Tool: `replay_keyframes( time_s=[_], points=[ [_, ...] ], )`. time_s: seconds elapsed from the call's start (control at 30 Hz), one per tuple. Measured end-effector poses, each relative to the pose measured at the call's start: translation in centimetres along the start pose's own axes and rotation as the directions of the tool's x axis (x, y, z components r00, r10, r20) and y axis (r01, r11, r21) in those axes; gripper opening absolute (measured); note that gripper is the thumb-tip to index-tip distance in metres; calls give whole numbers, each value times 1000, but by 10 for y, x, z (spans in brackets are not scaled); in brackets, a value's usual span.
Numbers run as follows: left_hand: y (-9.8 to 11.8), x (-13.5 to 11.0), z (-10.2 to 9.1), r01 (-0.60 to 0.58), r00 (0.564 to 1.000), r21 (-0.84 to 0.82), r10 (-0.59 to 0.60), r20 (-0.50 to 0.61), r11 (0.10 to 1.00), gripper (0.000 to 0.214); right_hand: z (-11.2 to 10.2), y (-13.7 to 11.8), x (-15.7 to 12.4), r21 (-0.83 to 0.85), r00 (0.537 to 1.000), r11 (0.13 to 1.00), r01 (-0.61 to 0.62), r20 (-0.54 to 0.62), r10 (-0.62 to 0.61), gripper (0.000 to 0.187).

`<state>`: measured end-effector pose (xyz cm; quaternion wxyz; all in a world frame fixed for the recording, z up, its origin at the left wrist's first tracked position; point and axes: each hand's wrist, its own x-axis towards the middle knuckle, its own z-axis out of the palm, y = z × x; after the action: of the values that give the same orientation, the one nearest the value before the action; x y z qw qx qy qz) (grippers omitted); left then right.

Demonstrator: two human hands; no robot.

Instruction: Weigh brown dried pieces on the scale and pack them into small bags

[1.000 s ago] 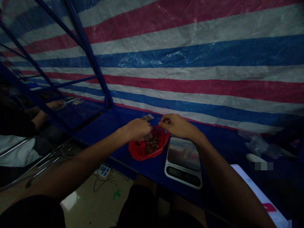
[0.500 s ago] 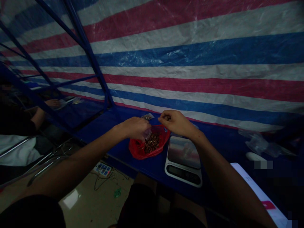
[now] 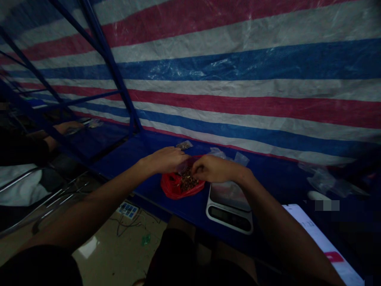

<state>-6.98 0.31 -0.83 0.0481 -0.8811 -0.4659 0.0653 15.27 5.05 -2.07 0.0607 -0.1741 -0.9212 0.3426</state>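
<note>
My left hand [image 3: 165, 160] pinches a small clear plastic bag [image 3: 183, 165] above a red plastic bag [image 3: 171, 186]. That red bag lies open on the blue table [image 3: 154, 178] and holds a heap of small brown grains [image 3: 187, 180]. My right hand [image 3: 214, 169] sits close beside the left, its fingertips at the small bag's edge; whatever they pinch is hidden. Beyond my hands lies a small packet [image 3: 184, 145]. A digital kitchen scale [image 3: 229, 208] stands just right of the red bag, below my right forearm.
Loose clear plastic bags [image 3: 229, 156] lie behind the scale, against a striped tarpaulin wall [image 3: 238, 91]. A co-worker's hand [image 3: 68, 127] rests at the far left beyond a blue metal frame [image 3: 110, 67]. A white tablet [image 3: 321, 234] lies at lower right; a power strip [image 3: 127, 209] sits on the floor.
My right hand has moved left and down, from beyond the red bag to beside my left hand. The scale and the loose bags behind it now show more fully.
</note>
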Motion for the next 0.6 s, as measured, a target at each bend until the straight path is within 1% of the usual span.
replay_keyframes(
  time_s=[0.03,0.07,0.13,0.23,0.3,0.37,0.43,0.47,0.6],
  points=[
    [0,1,2,-3,1000,4,3,-17,1000,51,8,-3,3,-23,996,999,28,80,-26,25],
    [-1,2,3,-1,1000,11,1,-28,1000,48,16,-6,6,-63,993,997,50,114,-43,27],
    [0,4,4,4,999,26,-3,-33,1000,43,32,-13,13,-190,996,980,55,83,-39,26],
    [1,6,2,15,1000,78,-15,5,997,32,54,-22,23,-381,1000,924,14,-4,-16,25],
    [2,6,0,9,1000,129,-12,19,992,33,63,-26,27,-464,1000,886,-10,-17,2,24],
    [2,4,-2,-10,1000,161,10,0,987,43,68,-29,29,-514,1000,858,-27,-5,28,24],
    [1,2,-3,-32,999,168,37,-30,985,57,69,-30,29,-540,999,841,-40,2,49,24],
    [1,0,-2,-36,998,166,44,-39,985,60,69,-30,28,-547,999,836,-47,-4,53,24],
    [-4,-5,-1,-24,998,150,33,-55,988,56,67,-28,27,-554,998,831,-54,-53,30,25]
  ],
)
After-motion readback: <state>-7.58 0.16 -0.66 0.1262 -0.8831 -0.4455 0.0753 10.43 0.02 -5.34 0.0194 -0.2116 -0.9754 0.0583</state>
